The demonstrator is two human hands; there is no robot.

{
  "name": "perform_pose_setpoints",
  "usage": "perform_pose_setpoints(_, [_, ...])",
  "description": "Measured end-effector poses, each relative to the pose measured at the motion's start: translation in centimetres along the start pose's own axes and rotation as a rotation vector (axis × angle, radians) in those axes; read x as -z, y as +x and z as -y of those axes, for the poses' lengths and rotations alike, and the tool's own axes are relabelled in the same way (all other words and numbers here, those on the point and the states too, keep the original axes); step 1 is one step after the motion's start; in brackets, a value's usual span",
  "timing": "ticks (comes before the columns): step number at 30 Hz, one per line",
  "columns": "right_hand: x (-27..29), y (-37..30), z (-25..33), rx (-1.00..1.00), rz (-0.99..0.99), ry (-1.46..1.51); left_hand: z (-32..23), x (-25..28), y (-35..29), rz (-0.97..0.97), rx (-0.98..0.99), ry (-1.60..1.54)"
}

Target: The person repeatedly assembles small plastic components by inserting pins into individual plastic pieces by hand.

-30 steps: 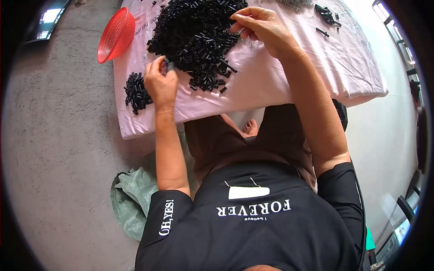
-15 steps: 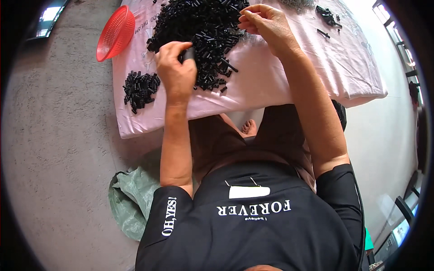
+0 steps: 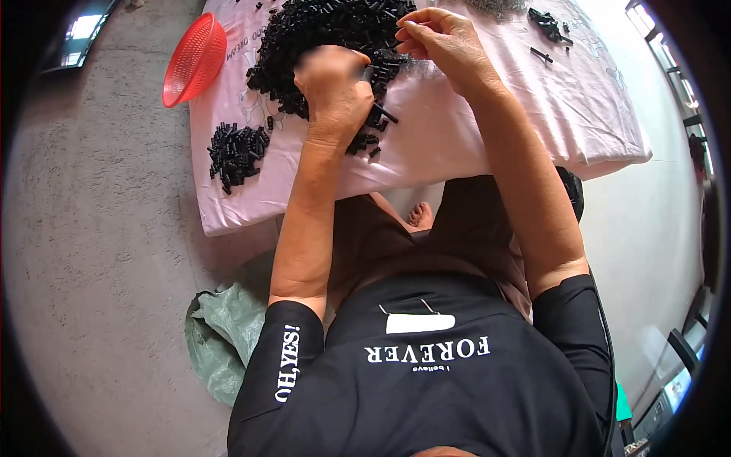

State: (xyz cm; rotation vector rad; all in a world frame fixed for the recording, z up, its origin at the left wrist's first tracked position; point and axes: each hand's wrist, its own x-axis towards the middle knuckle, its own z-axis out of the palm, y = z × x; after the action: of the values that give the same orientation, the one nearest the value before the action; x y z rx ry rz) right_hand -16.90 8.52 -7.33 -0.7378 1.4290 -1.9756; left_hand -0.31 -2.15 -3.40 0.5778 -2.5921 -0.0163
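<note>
A big heap of short black tube-like pieces (image 3: 327, 19) covers the far middle of a pink cloth (image 3: 442, 145) on the table. Over its near part is my left hand (image 3: 335, 87), fingers curled and blurred by motion, with a small black tube piece (image 3: 366, 74) at the thumb. My right hand (image 3: 445, 46) hovers at the heap's right edge, thumb and fingertips pinched together; whatever they hold is too small to make out. To the left lies a smaller pile of black pieces (image 3: 237, 154), with a single piece (image 3: 270, 122) just beyond it.
A red perforated basket (image 3: 196, 61) leans at the table's left edge. Clear small parts (image 3: 499, 7) lie at the far right, near a small cluster of black pieces (image 3: 548, 27). On the floor at lower left rests a green sack (image 3: 221, 335).
My left hand has moved right and a little away from me, from beside the small pile to over the big heap. My right hand has barely shifted.
</note>
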Motion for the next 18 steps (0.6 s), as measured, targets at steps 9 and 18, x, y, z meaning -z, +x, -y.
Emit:
perform_pose_setpoints(9, [-0.3,-0.6,0.4,0.052,0.089,-0.116,-0.4,0.6,-0.5,-0.154,-0.052,-0.231])
perform_pose_setpoints(18, [-0.9,-1.4,2.4,-0.017,0.309,-0.088,-1.4,0.7,0.6,-0.236,-0.05,-0.501])
